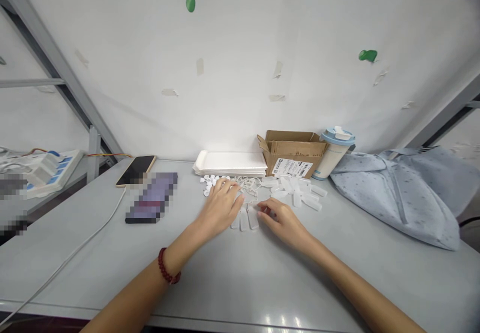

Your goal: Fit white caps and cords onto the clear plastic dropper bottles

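Observation:
My left hand [221, 205] is spread over the small white plastic pieces [207, 185], its thumb reaching toward a short row of translucent tags [243, 220]. The fingertips partly cover the pieces, and no held object shows. At the right end of that row rests my right hand [280, 219], fingers bent and a gap between thumb and forefinger. Its forefinger tip is beside the thin string of the rightmost tag. Behind the hands lies a tangle of white strings [250, 184]. A loose pile of more translucent tags [296, 190] is to its right.
White packets [232, 163] are stacked against the wall beside an open cardboard box [296, 150]. A lidded cup [333, 158] and a pale blue patterned bag [386, 198] are on the right. Leftward are a phone [137, 169], a blurred dark device [153, 198] and a white cable [90, 238].

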Tool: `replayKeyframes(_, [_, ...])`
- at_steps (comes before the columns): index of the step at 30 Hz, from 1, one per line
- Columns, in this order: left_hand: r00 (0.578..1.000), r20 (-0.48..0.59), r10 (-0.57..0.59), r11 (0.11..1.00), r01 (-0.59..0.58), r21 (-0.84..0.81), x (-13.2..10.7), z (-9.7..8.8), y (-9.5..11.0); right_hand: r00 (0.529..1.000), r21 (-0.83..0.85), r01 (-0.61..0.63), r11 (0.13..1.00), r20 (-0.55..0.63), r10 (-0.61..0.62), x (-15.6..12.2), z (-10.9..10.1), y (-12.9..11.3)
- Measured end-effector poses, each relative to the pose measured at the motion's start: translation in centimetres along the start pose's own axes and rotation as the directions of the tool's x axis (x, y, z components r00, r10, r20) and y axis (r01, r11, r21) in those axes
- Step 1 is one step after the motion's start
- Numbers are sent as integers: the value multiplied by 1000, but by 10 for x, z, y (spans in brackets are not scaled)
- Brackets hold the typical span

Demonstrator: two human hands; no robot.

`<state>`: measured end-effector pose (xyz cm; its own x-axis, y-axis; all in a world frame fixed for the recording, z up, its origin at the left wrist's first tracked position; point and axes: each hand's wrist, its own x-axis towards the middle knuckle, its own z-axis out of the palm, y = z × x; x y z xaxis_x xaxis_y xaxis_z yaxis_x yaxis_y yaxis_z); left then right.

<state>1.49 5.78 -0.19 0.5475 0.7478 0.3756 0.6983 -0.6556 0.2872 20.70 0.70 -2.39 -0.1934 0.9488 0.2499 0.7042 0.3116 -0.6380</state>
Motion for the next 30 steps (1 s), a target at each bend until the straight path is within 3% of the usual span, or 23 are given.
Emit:
replayKeyframes(5, [1000, 2, -13, 1000, 13, 19, 4, 2, -16, 993, -93, -51, 994, -112, 41, 7, -12, 17])
replayKeyframes(10, [997, 83, -8, 1000, 6, 21, 5, 3, -19, 971, -302, 6, 953, -225, -78, 12, -17, 36])
replayKeyframes(18, [987, 160, -1, 1000, 5, -28, 8, 7, -17, 989, -457, -18, 889, -139, -51, 12, -16, 42])
replayKeyframes(25, [972, 234, 14, 1000, -10, -19, 7, 12, -14, 993, -491, -4, 871, -102, -53, 13, -16, 44])
replayKeyframes(30, [973, 229, 25, 1000, -26, 0, 7, 12, -12, 998, -499, -4, 867, -52, -25, 13, -16, 41])
